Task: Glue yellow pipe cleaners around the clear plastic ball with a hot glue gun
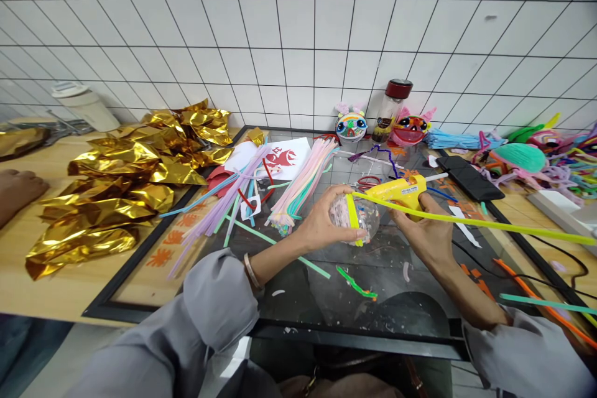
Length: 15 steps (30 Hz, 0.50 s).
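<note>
My left hand (pixel 321 221) is closed around a clear plastic ball (pixel 361 219) with a yellow-green pipe cleaner (pixel 471 220) wrapped over it; the pipe cleaner's long end runs off to the right. My right hand (pixel 422 230) grips a yellow hot glue gun (pixel 398 189), whose nozzle points left at the top of the ball. Both hands hover over the dark glass mat (pixel 298 289).
Crumpled gold foil (pixel 125 183) lies at left. Bundles of pastel pipe cleaners (pixel 303 183) and a red paper cutout (pixel 284 158) lie behind the hands. Craft masks (pixel 352 124), a jar (pixel 392 109), a phone (pixel 469 177) and colourful pipe cleaners (pixel 566 161) sit at right. Another person's hand (pixel 16 189) rests far left.
</note>
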Each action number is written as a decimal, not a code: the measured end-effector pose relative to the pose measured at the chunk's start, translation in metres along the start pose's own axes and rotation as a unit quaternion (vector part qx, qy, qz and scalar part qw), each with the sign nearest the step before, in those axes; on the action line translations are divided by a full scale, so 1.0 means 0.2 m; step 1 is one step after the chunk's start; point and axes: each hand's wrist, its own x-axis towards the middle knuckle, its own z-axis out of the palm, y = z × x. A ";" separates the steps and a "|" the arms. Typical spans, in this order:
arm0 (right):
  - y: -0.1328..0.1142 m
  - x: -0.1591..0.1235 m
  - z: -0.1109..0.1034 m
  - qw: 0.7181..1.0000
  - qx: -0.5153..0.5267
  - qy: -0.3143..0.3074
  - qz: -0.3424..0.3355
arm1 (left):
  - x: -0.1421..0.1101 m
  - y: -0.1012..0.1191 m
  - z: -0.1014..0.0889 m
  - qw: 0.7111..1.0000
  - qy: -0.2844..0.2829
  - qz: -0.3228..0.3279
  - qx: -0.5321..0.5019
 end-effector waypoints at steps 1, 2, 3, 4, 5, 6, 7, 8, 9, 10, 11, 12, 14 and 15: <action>0.00 0.00 0.00 1.000 0.001 0.000 -0.001 | 0.00 0.00 0.00 1.000 0.000 -0.002 -0.001; 0.00 0.00 0.00 1.000 0.001 0.001 -0.001 | 0.00 0.00 0.00 1.000 0.001 -0.004 -0.003; 0.00 0.00 0.01 1.000 0.001 0.004 0.000 | 0.00 0.00 0.00 1.000 0.001 -0.006 -0.006; 0.00 -0.01 0.01 1.000 0.001 0.007 0.003 | 0.00 0.01 0.00 1.000 0.001 -0.007 -0.008; 0.00 -0.01 0.01 1.000 0.000 0.010 0.006 | 0.00 0.01 0.00 1.000 0.001 -0.008 -0.010; 0.00 -0.01 0.01 1.000 0.001 0.011 0.008 | 0.00 0.01 0.00 1.000 0.001 -0.008 -0.010; 0.01 -0.01 0.01 1.000 0.002 0.011 0.009 | 0.01 0.01 0.00 1.000 0.001 -0.008 -0.009; 0.01 -0.01 0.01 1.000 0.003 0.009 0.011 | 0.01 0.01 0.00 1.000 0.001 -0.007 -0.008; 0.01 -0.01 0.01 1.000 0.003 0.007 0.012 | 0.01 0.01 0.00 1.000 0.001 -0.008 -0.007; 0.01 -0.01 0.01 1.000 0.003 0.006 0.015 | 0.00 0.01 0.00 1.000 0.002 -0.010 -0.006; 0.01 -0.01 0.01 1.000 0.004 0.006 0.019 | 0.00 0.00 0.00 1.000 0.002 -0.011 -0.005; 0.01 -0.01 0.01 1.000 0.004 0.005 0.022 | 0.00 0.00 0.00 1.000 0.003 -0.012 -0.005; 0.00 -0.01 0.01 1.000 0.004 0.002 0.025 | 0.00 0.00 0.00 1.000 0.004 -0.011 -0.006; 0.00 -0.01 0.01 1.000 0.003 0.000 0.025 | 0.00 0.00 0.00 1.000 0.004 -0.009 -0.008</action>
